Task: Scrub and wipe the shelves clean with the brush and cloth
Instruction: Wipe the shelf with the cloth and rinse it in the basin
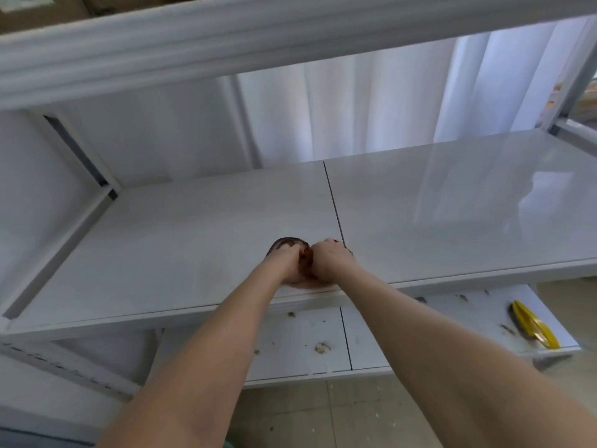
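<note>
**Both hands bunched on the cloth, front edge of the middle shelf**

Left hand [290,265] and right hand [330,260] are sitting knuckle to knuckle, and both are curling their fingers down into the dark cloth [288,243], gripping it between them. Honestly I'm only seeing a brown arc of it poking out past the left fingers, a bit more in the gap between the hands and a sliver by the right one. The rest is hiding under the fists, so I can't tell how it's folded.

Both hands are pressing it onto the middle shelf [193,237], close to the front edge and about halfway along. They're just left of the dark seam [332,202] where the two white panels are meeting, with the right hand touching that line. This shelf is looking pretty glossy, with window light reflecting off its right half.

Down on the lower shelf [371,337], I'm seeing brownish crumbs [322,347] scattered about, with the biggest clump sitting near the front edge. The yellow brush [533,324] is lying near the front right corner of that shelf, well apart from both hands. It's blurry, so I'm going by shape and colour on that one.

A white curtain [339,108] is hanging behind the rack.
</note>
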Action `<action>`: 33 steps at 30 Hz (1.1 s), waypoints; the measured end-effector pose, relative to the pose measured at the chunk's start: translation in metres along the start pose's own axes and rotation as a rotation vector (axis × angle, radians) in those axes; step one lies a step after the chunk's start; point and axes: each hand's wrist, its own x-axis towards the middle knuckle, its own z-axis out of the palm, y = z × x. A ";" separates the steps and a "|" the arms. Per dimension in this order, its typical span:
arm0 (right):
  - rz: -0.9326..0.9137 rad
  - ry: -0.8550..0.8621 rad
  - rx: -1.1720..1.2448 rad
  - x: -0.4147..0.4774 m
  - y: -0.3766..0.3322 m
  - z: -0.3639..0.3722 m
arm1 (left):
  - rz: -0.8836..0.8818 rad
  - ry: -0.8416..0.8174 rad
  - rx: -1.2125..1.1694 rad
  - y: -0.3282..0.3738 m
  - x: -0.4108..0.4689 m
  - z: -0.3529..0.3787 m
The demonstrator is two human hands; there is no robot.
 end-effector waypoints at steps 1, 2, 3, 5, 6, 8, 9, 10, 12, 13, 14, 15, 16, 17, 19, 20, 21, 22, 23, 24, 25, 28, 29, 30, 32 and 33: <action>-0.012 0.018 0.002 0.005 -0.001 0.004 | 0.004 -0.015 -0.005 -0.004 0.007 0.000; -0.020 0.020 0.012 0.011 -0.001 0.005 | 0.007 -0.029 -0.013 -0.008 0.015 0.000; -0.018 0.015 0.035 0.019 -0.001 0.004 | 0.001 -0.050 -0.013 -0.011 0.024 0.000; -0.002 0.000 0.086 0.035 0.001 -0.001 | -0.025 -0.079 0.010 -0.016 0.044 0.000; 0.000 -0.013 0.093 0.044 0.002 -0.004 | -0.039 -0.087 0.015 -0.017 0.054 0.000; -0.003 -0.043 0.087 0.064 0.003 -0.009 | -0.046 -0.095 0.009 -0.019 0.076 -0.006; 0.001 -0.056 0.075 0.075 0.003 -0.012 | -0.044 -0.104 0.001 -0.021 0.088 -0.010; 0.013 -0.071 0.064 0.086 0.003 -0.016 | -0.037 -0.117 -0.003 -0.023 0.100 -0.014; 0.042 -0.106 0.053 0.108 0.003 -0.025 | -0.022 -0.141 -0.004 -0.029 0.120 -0.022; 0.041 -0.114 0.064 0.116 0.002 -0.030 | -0.017 -0.144 -0.004 -0.032 0.128 -0.026; 0.026 -0.106 0.095 0.123 0.000 -0.034 | -0.019 -0.136 -0.006 -0.037 0.137 -0.031; 0.008 -0.072 0.147 0.127 -0.001 -0.038 | -0.028 -0.123 -0.014 -0.044 0.145 -0.036; 0.000 -0.015 0.200 0.130 0.001 -0.041 | -0.057 -0.106 -0.026 -0.049 0.153 -0.039; -0.001 0.073 0.236 0.130 0.001 -0.045 | -0.113 -0.084 -0.036 -0.056 0.156 -0.045; 0.062 0.242 0.234 0.129 0.014 -0.050 | -0.263 -0.074 -0.056 -0.059 0.166 -0.051; 0.099 0.295 0.214 0.130 0.023 -0.053 | -0.341 -0.065 -0.050 -0.054 0.170 -0.052; 0.133 0.320 0.206 0.129 0.032 -0.055 | -0.393 -0.053 -0.041 -0.045 0.174 -0.052; 0.161 0.336 0.206 0.129 0.039 -0.056 | -0.401 -0.039 -0.036 -0.031 0.177 -0.050; 0.175 0.344 0.211 0.129 0.044 -0.057 | -0.364 -0.031 -0.042 -0.015 0.179 -0.048; 0.178 0.346 0.220 0.130 0.048 -0.056 | -0.295 -0.029 -0.046 0.002 0.181 -0.044; 0.175 0.337 0.241 0.131 0.050 -0.055 | -0.208 -0.040 -0.038 0.019 0.181 -0.040; 0.209 0.338 0.311 0.131 0.055 -0.050 | 0.043 -0.112 0.053 0.051 0.179 -0.030; 0.234 0.352 0.318 0.131 0.056 -0.050 | 0.080 -0.125 0.064 0.051 0.180 -0.029; 0.243 0.356 0.323 0.130 0.056 -0.051 | 0.093 -0.127 0.057 0.047 0.181 -0.030; 0.220 0.311 0.313 0.129 0.053 -0.052 | 0.056 -0.108 0.028 0.030 0.184 -0.036; 0.208 0.286 0.292 0.129 0.049 -0.052 | 0.006 -0.095 0.018 0.018 0.186 -0.039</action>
